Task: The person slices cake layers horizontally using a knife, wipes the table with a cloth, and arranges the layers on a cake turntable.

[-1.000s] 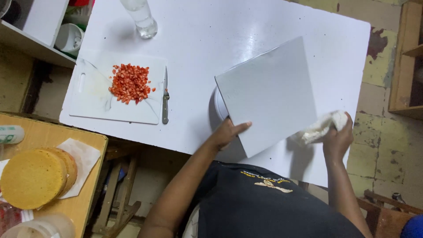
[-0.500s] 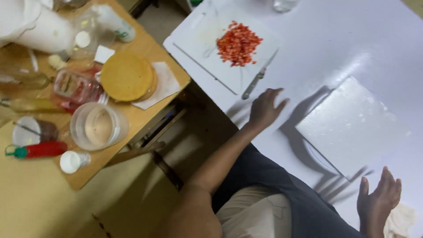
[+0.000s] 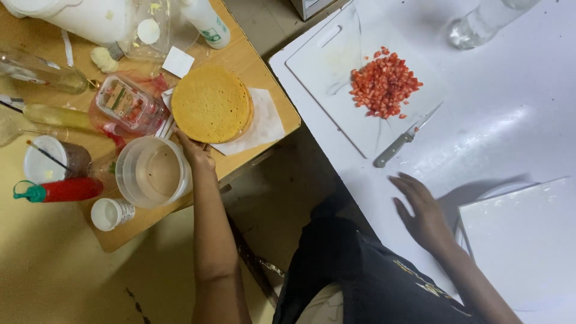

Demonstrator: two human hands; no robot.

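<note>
Yellow sponge cake layers [image 3: 211,103] are lying on white paper on the wooden table [image 3: 264,63]. In the head view my left hand [image 3: 197,151] is touching their near edge, fingers half curled, gripping nothing yet; I am judging it should slide under flat. My right hand [image 3: 424,213] is resting open on the white table [image 3: 516,114]. Earlier, both hands were hovering beside the white board [image 3: 528,240].
</note>
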